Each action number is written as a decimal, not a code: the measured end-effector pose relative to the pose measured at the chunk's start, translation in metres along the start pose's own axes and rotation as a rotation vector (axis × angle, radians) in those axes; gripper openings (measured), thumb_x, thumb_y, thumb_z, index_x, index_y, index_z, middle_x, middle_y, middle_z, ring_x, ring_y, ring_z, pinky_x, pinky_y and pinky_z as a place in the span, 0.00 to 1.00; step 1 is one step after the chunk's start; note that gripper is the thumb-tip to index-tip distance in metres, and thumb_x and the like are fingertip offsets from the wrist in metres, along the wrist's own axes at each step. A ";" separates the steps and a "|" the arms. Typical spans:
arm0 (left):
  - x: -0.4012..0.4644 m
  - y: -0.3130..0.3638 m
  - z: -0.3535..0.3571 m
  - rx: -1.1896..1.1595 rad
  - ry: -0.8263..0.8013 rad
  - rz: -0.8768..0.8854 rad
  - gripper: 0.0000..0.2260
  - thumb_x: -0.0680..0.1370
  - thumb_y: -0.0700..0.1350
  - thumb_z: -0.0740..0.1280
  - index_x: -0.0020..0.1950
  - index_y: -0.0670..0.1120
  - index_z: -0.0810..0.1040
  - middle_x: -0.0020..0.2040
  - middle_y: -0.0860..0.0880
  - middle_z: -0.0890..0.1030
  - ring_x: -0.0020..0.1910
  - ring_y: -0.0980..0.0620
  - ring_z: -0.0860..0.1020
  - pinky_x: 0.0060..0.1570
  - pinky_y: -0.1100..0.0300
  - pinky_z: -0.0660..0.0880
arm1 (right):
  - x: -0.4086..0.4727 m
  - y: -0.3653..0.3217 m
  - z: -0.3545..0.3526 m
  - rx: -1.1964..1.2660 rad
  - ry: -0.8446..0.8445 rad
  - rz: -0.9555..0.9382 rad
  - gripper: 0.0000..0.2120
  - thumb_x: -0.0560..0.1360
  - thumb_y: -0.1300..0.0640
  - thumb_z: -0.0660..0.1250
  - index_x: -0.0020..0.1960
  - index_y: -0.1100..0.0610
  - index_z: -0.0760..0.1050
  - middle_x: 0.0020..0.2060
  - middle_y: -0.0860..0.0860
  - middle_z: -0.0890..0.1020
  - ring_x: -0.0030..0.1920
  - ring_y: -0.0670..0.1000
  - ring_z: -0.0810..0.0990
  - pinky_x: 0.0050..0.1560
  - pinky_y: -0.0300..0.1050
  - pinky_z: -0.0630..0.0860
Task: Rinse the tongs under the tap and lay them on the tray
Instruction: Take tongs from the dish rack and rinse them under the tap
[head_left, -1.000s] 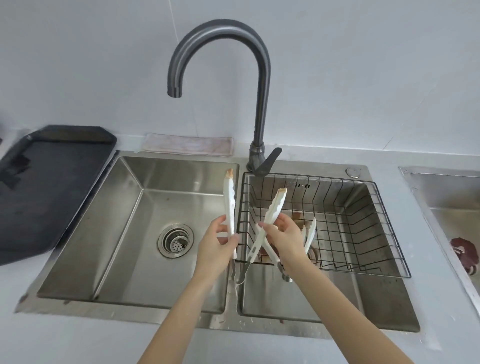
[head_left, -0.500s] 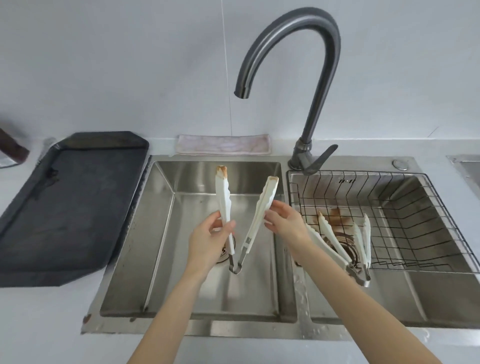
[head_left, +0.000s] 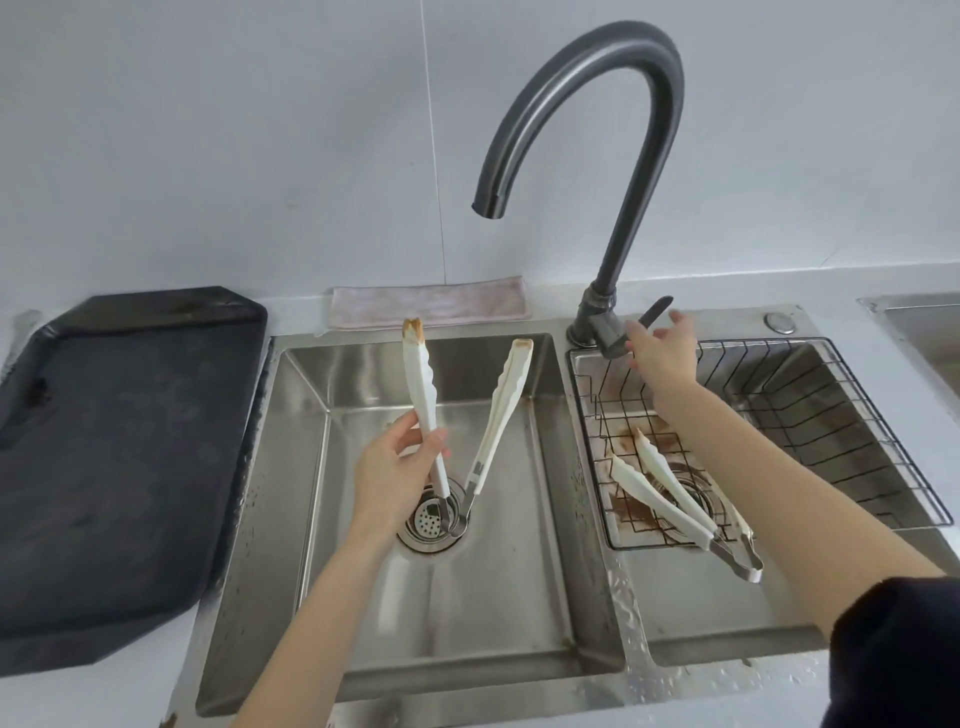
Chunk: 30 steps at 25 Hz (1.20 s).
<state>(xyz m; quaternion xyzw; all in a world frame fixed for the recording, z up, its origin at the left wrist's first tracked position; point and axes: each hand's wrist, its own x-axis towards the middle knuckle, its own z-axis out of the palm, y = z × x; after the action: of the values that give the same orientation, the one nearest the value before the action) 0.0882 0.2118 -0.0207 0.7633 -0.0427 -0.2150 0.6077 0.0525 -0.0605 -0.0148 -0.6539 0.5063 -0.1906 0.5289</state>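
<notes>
Currently: tap off, rinse not started.
Left hand (head_left: 387, 470): I pinch one arm of the tongs (head_left: 457, 421) between thumb and fingers; hinge hangs down over the left basin's drain (head_left: 431, 514), tips point up, sprung apart, brown residue on both.
Right hand (head_left: 662, 353): fingers spread and loose, holding nothing, at the tap lever (head_left: 636, 325); contact unclear.
Spout (head_left: 488, 202): above and slightly right of the tongs' tips.
Tray (head_left: 114, 457): black, on the worktop left of the sink, well apart from the tongs.
Risk 1: lever thrown hard gives a strong jet onto the tips, splash on wall and worktop.
Risk 2: one-arm pinch is weak; wet plastic could slip into the basin.
Risk 3: tongs not under the stream, residue stays.
Other: more dirty tongs (head_left: 675, 499) in the wire basket (head_left: 852, 431), right basin.
</notes>
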 end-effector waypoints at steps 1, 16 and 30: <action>0.001 0.000 0.001 -0.002 -0.003 0.000 0.10 0.74 0.42 0.67 0.44 0.60 0.79 0.37 0.54 0.81 0.39 0.45 0.81 0.43 0.52 0.80 | 0.005 -0.003 0.000 0.015 0.017 -0.015 0.29 0.76 0.54 0.64 0.73 0.57 0.58 0.64 0.58 0.72 0.59 0.56 0.78 0.57 0.52 0.78; -0.014 0.003 0.007 -0.065 -0.004 0.009 0.14 0.75 0.42 0.66 0.43 0.64 0.74 0.42 0.51 0.81 0.42 0.48 0.82 0.38 0.60 0.80 | 0.020 0.008 -0.002 0.038 0.060 -0.027 0.09 0.75 0.58 0.62 0.54 0.58 0.67 0.55 0.61 0.79 0.55 0.58 0.81 0.57 0.50 0.78; -0.020 -0.008 0.002 -0.107 0.009 -0.018 0.09 0.75 0.42 0.66 0.49 0.56 0.77 0.43 0.51 0.81 0.41 0.52 0.82 0.34 0.67 0.79 | -0.006 0.013 0.008 0.203 0.047 0.062 0.22 0.77 0.61 0.61 0.68 0.61 0.60 0.60 0.59 0.72 0.54 0.55 0.80 0.54 0.45 0.78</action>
<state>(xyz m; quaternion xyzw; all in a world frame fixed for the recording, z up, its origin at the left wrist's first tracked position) 0.0679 0.2186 -0.0233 0.7309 -0.0217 -0.2191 0.6460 0.0505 -0.0503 -0.0275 -0.5764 0.5165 -0.2398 0.5861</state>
